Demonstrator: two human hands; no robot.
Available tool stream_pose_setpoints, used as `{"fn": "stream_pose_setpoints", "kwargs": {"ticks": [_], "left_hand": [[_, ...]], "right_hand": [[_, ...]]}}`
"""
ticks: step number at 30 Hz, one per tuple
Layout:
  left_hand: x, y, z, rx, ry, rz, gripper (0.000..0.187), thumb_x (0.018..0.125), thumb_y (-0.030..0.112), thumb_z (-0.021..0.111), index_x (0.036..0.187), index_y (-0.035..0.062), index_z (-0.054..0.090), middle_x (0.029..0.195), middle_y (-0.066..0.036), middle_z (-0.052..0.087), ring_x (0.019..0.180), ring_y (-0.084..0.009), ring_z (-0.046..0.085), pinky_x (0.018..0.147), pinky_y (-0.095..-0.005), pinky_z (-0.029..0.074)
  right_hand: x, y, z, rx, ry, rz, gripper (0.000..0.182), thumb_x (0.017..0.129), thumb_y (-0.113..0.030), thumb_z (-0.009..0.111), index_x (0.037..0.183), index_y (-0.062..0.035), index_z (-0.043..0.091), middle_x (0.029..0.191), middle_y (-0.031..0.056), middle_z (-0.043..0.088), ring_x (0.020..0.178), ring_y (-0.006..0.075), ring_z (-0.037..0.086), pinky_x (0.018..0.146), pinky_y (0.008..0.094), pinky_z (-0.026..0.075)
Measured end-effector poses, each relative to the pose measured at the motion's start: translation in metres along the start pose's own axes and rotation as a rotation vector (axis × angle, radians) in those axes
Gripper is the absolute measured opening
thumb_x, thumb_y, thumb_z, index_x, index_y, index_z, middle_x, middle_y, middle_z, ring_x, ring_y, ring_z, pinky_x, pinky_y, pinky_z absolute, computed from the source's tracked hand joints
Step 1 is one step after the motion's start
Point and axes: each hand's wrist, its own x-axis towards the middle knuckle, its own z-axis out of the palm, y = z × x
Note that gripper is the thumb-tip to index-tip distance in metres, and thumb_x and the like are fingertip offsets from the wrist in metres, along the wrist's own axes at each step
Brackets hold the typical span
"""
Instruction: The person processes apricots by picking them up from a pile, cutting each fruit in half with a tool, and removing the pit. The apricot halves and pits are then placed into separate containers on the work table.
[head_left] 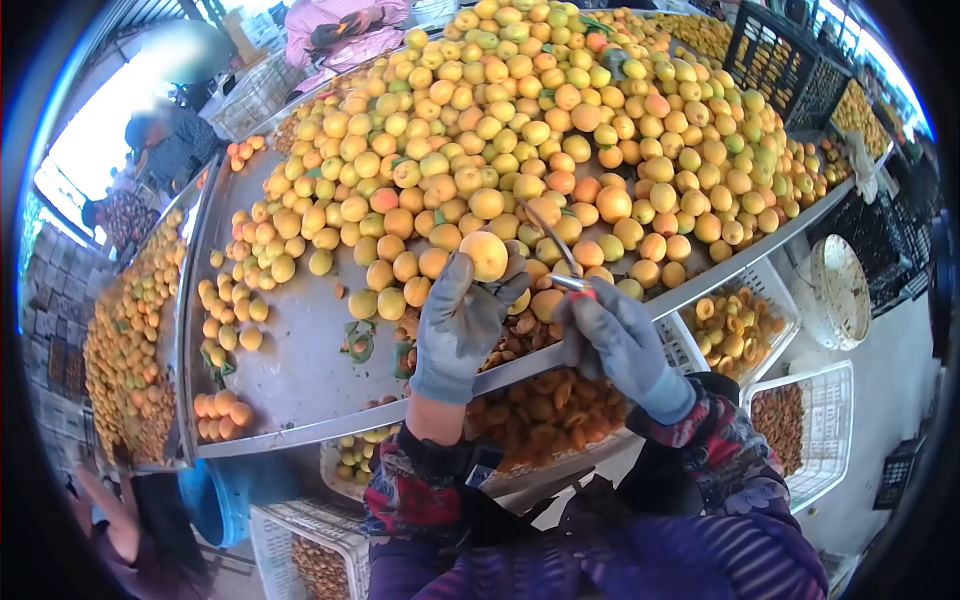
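Grey work gloves cover both my hands. My left hand (455, 325) is closed round a whole yellow apricot (485, 256), held up over the near edge of the metal table (290, 365). Just to its right, my right hand (612, 335) grips a small knife (552, 240) with some red at its handle. The narrow blade points up and left, apart from the apricot. Behind both hands a large heap of apricots (440, 130) covers the table. Brown apricot stones (515, 350) lie under my hands by the rim.
Below the edge sits a container of split apricots (545, 415). White crates at the right hold apricot halves (735, 325) and stones (778, 425). A black crate (775, 60) stands at the back right, a blue bucket (210, 500) at lower left. Other people (340, 30) are nearby.
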Motion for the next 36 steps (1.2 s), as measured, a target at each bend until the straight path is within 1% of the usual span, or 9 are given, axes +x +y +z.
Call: {"fn": "stream_pose_setpoints", "kwargs": {"ticks": [3,5,7,12,15,21,24,28,36], "left_hand": [[-0.002,0.008,-0.003,0.034,-0.011,0.051,0.039,0.095,0.026,0.055,0.125,0.0014,0.052,0.112,-0.012,0.062,0.106,-0.0239,0.059,0.094,-0.0424,0.047],[-0.003,0.013,-0.005,0.058,-0.056,0.103,0.038,0.095,0.024,0.054,0.126,0.0013,0.05,0.114,-0.014,0.061,0.106,-0.0247,0.059,0.095,-0.041,0.047],[-0.005,0.015,-0.005,0.068,-0.047,0.087,0.038,0.095,0.023,0.054,0.126,0.0012,0.049,0.115,-0.014,0.061,0.106,-0.0251,0.059,0.095,-0.0405,0.047],[-0.005,0.01,-0.004,0.1,-0.032,0.066,0.038,0.094,0.023,0.056,0.125,0.0009,0.049,0.114,-0.015,0.06,0.106,-0.0258,0.059,0.094,-0.0395,0.047],[-0.002,0.005,-0.004,0.114,-0.051,0.077,0.04,0.094,0.025,0.056,0.125,0.0009,0.049,0.116,-0.015,0.059,0.107,-0.0253,0.059,0.094,-0.0395,0.048],[-0.002,0.001,0.001,0.093,-0.085,0.067,0.042,0.094,0.026,0.056,0.127,0.0013,0.046,0.12,-0.015,0.057,0.108,-0.0251,0.058,0.093,-0.0394,0.048],[-0.002,-0.001,0.0,0.096,-0.074,0.085,0.042,0.094,0.026,0.056,0.127,0.0016,0.046,0.12,-0.015,0.057,0.108,-0.0253,0.058,0.093,-0.0398,0.048],[-0.004,0.0,0.003,0.088,-0.08,0.088,0.042,0.094,0.026,0.056,0.128,0.002,0.046,0.121,-0.015,0.057,0.109,-0.0256,0.059,0.094,-0.0408,0.048],[-0.007,-0.006,0.006,0.104,-0.086,0.114,0.04,0.094,0.02,0.056,0.128,0.0022,0.046,0.12,-0.016,0.057,0.107,-0.0256,0.06,0.094,-0.041,0.048]], "right_hand": [[0.02,0.011,0.023,0.014,-0.107,0.002,0.031,0.098,-0.034,0.047,0.094,-0.0043,0.054,0.066,0.0008,0.055,0.051,0.004,0.047,0.047,0.0182,0.036],[0.028,0.028,0.036,0.031,-0.099,-0.225,0.029,0.099,-0.03,0.047,0.091,-0.0034,0.053,0.067,-0.0007,0.05,0.051,0.0049,0.047,0.048,0.0191,0.037],[0.032,0.039,0.037,-0.005,-0.108,-0.214,0.028,0.099,-0.027,0.047,0.09,-0.0011,0.052,0.069,-0.0003,0.047,0.053,0.0054,0.047,0.049,0.0205,0.039],[0.044,0.064,0.03,-0.195,-0.088,-0.398,0.028,0.1,-0.023,0.046,0.089,0.0027,0.051,0.065,0.0019,0.047,0.054,0.0064,0.049,0.049,0.0219,0.039],[0.038,0.053,0.032,-0.054,-0.087,-0.272,0.027,0.1,-0.022,0.046,0.089,0.0027,0.051,0.062,0.0013,0.047,0.054,0.0064,0.047,0.049,0.022,0.037],[0.039,0.067,0.03,-0.039,-0.024,-0.299,0.026,0.099,-0.022,0.047,0.088,0.0015,0.051,0.06,0.0001,0.046,0.053,0.0054,0.042,0.048,0.0218,0.035],[0.038,0.057,0.029,-0.034,-0.062,-0.225,0.026,0.099,-0.021,0.045,0.088,0.0012,0.051,0.059,-0.0008,0.045,0.053,0.0048,0.042,0.048,0.0213,0.035],[0.037,0.056,0.032,-0.025,-0.072,-0.278,0.025,0.1,-0.021,0.044,0.089,0.0008,0.05,0.059,-0.002,0.045,0.053,0.0039,0.041,0.048,0.0208,0.035],[0.034,0.056,0.039,0.03,-0.053,-0.258,0.025,0.1,-0.022,0.045,0.105,0.0002,0.054,0.062,-0.0045,0.043,0.054,0.0016,0.039,0.047,0.0185,0.032]]}}
